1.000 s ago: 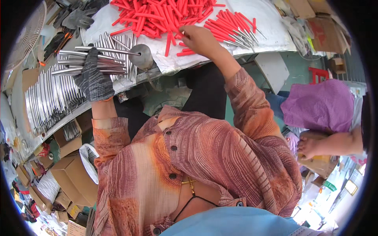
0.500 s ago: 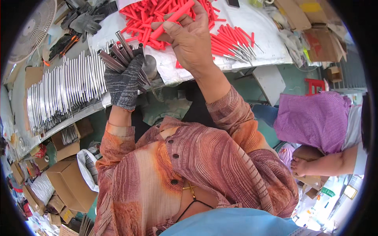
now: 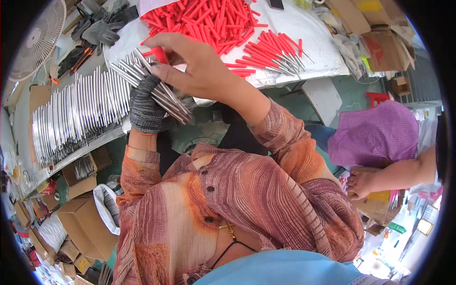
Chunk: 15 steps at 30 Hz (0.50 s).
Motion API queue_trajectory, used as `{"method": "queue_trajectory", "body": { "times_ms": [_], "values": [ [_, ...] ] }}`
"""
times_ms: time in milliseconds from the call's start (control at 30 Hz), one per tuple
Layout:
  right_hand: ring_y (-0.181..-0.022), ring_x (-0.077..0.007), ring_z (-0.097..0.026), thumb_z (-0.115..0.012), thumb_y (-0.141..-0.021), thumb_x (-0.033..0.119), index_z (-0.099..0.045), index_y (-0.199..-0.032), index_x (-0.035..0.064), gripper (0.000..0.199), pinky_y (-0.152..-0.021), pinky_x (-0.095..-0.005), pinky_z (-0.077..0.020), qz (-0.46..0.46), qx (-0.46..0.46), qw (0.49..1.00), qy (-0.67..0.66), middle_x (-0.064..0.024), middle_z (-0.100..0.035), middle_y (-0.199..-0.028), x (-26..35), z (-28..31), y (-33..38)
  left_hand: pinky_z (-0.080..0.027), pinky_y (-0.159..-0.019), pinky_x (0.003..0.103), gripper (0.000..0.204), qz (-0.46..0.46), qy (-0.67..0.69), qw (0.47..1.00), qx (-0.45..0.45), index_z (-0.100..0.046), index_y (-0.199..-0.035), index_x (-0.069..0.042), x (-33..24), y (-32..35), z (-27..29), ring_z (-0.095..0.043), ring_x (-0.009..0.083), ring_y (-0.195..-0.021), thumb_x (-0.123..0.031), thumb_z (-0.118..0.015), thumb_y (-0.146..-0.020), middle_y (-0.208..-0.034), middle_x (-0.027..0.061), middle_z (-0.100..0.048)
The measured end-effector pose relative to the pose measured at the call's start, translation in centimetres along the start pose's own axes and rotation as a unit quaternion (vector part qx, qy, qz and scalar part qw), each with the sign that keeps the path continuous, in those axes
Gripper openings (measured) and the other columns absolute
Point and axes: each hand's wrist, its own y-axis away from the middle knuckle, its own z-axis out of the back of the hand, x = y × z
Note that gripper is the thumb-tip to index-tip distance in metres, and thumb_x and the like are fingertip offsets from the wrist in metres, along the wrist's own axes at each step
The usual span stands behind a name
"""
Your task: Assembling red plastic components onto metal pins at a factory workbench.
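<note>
My left hand (image 3: pixel 146 107), in a grey knit glove, is wrapped round a bundle of shiny metal tubes (image 3: pixel 164 97) that slants across it. Bare, my right hand (image 3: pixel 190 64) pinches a red plastic sleeve (image 3: pixel 159 54) at the upper ends of those tubes; whether the sleeve sits over one of them is hidden by the fingers. Behind the hands lies a big heap of red sleeves (image 3: pixel 209 23) on white sheeting. To its right, several metal rods with red sleeves on them (image 3: pixel 278 52) lie fanned out. A long row of bare metal tubes (image 3: pixel 80 109) fills the table's left part.
Grey work gloves (image 3: pixel 102 32) and a white fan (image 3: pixel 38 38) stand at the back left. A dark phone (image 3: pixel 275 4) lies at the far edge. Cardboard boxes (image 3: pixel 88 223) are below left. At right are another person's arm (image 3: pixel 399 178) and a purple cloth (image 3: pixel 375 135).
My right hand has come down and left with a red sleeve, from above the heap to the tube bundle. The bundle has tilted in my left hand. The other person's hand has shifted slightly.
</note>
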Motion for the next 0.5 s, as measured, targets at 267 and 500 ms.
{"method": "queue_trajectory", "body": {
  "times_ms": [267, 500],
  "values": [
    [-0.069, -0.0128, -0.052, -0.038, -0.094, 0.023, -0.051, -0.081, 0.0013, 0.028, -0.066, -0.0264, -0.0432, -0.060, 0.026, 0.987, -0.144, -0.0040, -0.053, -0.072, -2.9, -1.6, -0.1, -0.050, -0.073, 0.031, 0.020, 0.043, 0.101, 0.994, -0.002, -0.057, -0.096, -0.001, -1.0, -0.5, 2.6, -0.061, 0.0205, -0.080, -0.012, -0.059, -0.079, -0.089, 0.0100, -0.063],
    [-0.060, -0.0174, -0.052, -0.047, -0.087, 0.036, -0.052, -0.077, 0.0022, 0.036, -0.059, -0.0325, -0.0415, 0.003, -0.266, 0.961, -0.072, -0.0070, -0.051, -0.061, -4.6, -3.3, -1.2, -0.050, -0.066, 0.032, 0.013, 0.013, 0.084, 0.996, -0.029, -0.059, -0.094, -0.003, -1.8, 0.1, 3.3, -0.060, 0.0165, -0.070, -0.011, -0.059, -0.083, -0.080, 0.0053, -0.062]
  ]
}}
